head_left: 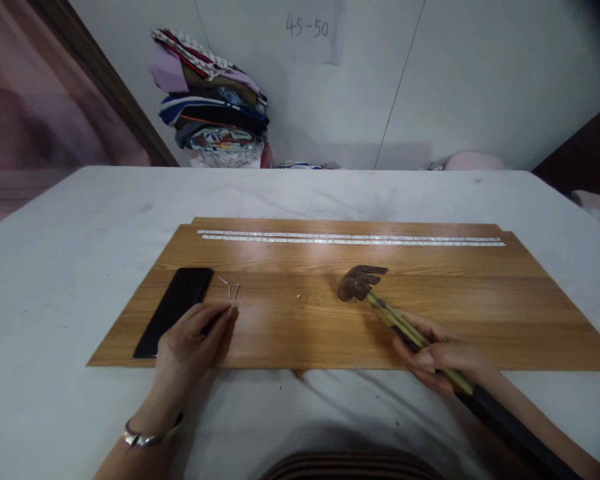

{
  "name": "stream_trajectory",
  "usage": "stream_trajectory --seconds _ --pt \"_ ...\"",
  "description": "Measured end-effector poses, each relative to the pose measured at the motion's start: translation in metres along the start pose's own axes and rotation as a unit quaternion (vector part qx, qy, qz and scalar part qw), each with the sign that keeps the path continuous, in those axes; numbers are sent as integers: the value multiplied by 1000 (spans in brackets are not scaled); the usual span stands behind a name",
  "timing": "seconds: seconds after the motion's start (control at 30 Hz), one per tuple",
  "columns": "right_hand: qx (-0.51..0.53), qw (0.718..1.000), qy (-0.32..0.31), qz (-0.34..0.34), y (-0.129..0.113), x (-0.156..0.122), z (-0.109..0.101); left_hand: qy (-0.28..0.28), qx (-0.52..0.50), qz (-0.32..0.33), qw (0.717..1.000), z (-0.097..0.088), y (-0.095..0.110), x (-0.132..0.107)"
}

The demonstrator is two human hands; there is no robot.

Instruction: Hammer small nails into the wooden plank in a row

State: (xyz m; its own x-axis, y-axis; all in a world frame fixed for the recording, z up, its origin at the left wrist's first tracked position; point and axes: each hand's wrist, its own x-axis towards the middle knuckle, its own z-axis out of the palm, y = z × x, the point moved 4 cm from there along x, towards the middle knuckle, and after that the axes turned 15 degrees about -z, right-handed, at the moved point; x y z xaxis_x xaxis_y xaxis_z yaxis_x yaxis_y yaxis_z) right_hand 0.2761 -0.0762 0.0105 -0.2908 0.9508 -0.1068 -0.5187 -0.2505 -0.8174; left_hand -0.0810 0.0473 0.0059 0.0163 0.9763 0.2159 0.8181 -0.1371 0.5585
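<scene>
My right hand (433, 357) is wrapped round the yellow and black handle of a claw hammer (360, 283). Its rusty head is over the right-centre part of a wooden board (290, 340). On the left, my left hand (195, 340) rests above the board with thumb and fingers pinched together; what lies between the fingertips, if anything, is too small to make out. Just beyond those fingertips lie a few loose nails (229, 291). A small bright nail head (299, 296) shows on the board between my two hands.
A black phone (173, 313) lies on the board's left side, beside my left hand. Two white measuring strips (350, 240) run along its far edge. The board sits on a white table (55, 287). Folded clothes (217, 100) are stacked behind, against the wall.
</scene>
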Motion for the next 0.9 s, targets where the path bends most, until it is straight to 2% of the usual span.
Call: stream_trajectory --seconds 0.33,0.63,0.9 --pt "-22 1000 -1 -5 8 9 8 -12 9 -9 1000 -1 4 -1" --pt "-64 997 -30 -13 -26 20 22 -20 2 -18 1000 0 3 -2" --pt "-74 996 -42 -7 -8 11 4 -12 14 -25 1000 2 2 0"
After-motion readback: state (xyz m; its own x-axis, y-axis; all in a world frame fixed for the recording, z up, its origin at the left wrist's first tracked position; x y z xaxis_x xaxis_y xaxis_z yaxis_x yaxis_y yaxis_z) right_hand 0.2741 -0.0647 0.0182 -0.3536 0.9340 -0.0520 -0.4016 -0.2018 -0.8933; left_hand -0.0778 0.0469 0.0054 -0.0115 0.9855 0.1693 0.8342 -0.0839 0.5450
